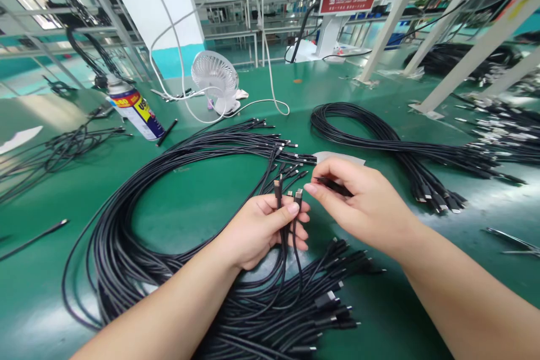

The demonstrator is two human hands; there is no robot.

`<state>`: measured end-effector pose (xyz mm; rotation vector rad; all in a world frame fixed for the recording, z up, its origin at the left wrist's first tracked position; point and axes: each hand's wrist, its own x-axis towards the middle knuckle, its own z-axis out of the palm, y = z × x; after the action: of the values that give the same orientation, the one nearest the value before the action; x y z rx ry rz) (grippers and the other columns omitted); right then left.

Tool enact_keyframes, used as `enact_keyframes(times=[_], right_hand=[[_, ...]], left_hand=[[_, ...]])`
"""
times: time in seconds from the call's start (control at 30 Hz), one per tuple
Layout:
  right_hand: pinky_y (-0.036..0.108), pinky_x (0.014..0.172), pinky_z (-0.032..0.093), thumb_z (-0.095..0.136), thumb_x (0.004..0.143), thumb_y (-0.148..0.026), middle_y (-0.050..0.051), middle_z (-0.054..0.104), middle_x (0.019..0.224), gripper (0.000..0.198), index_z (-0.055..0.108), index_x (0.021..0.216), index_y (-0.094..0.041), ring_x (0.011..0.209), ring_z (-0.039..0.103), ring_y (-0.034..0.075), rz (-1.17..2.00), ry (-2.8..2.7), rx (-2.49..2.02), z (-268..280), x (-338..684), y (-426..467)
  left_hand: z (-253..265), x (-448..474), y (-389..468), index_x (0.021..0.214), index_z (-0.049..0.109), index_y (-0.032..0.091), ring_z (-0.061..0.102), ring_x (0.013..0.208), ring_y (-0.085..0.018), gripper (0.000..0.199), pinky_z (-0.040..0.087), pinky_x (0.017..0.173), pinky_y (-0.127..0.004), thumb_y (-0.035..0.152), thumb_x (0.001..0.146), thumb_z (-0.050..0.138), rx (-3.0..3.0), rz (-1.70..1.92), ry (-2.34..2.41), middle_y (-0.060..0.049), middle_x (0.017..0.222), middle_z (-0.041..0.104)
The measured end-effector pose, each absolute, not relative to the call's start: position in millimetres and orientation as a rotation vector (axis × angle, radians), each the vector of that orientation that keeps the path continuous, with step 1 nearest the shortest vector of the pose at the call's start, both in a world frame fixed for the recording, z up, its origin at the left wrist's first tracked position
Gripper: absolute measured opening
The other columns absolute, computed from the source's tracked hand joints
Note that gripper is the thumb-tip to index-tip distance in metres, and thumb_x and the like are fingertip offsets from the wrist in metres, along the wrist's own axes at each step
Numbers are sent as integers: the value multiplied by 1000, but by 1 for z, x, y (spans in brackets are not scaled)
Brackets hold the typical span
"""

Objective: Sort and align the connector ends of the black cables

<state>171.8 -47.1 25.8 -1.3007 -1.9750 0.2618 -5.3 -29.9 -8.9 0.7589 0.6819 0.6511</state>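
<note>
My left hand is closed around several black USB cables, their metal-tipped plugs standing upright above the thumb. Just to the right, my right hand pinches a slim black object; fingers cover most of it, so its kind does not show. The right fingertips are close to the held plugs but look apart from them. Beneath my hands lies a big looped bundle of black cables, with many plug ends fanned out at the lower right and more beyond my left hand.
A second coiled cable bundle lies to the right, near tweezers. At the back left stand a spray can and a small white fan with a white cord. Metal posts rise from the green table at right.
</note>
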Motion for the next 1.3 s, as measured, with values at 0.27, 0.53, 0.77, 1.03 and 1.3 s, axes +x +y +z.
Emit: enact_keyframes(times=[0.27,0.53,0.77,1.03,1.3], right_hand=[[24,59,44,42,96,-19,4,67,83,13,55,96,-19,69,61,14,131,-2087,-1332,21,170,-53],[28,59,42,43,91,-12,5,70,80,20,62,84,-18,70,64,18,-368,-2311,-1252,16,162,-59],[31,55,37,45,91,-11,5,68,74,23,67,88,-15,67,64,19,-433,-2311,-1282,15,156,-62],[30,55,37,50,88,-12,3,64,70,18,68,86,-15,62,60,18,-506,-2346,-1295,12,155,-62],[31,54,37,53,84,-10,3,65,72,18,71,88,-14,61,61,19,-525,-2365,-1316,12,156,-61]], left_hand=[[-8,-3,-31,74,64,10,64,55,-13,44,59,55,-29,35,51,92,738,739,828,1,60,62],[-6,-2,-32,71,61,10,60,53,-10,44,59,51,-27,29,47,93,749,834,882,3,58,60],[-8,-1,-33,68,58,11,61,51,-11,42,59,50,-26,23,47,92,777,868,883,2,57,62],[-12,0,-33,64,52,13,62,47,-11,45,57,47,-24,22,46,92,780,896,896,2,54,63],[-14,1,-32,61,50,14,60,46,-11,46,54,47,-22,23,46,92,817,900,920,3,49,61]])
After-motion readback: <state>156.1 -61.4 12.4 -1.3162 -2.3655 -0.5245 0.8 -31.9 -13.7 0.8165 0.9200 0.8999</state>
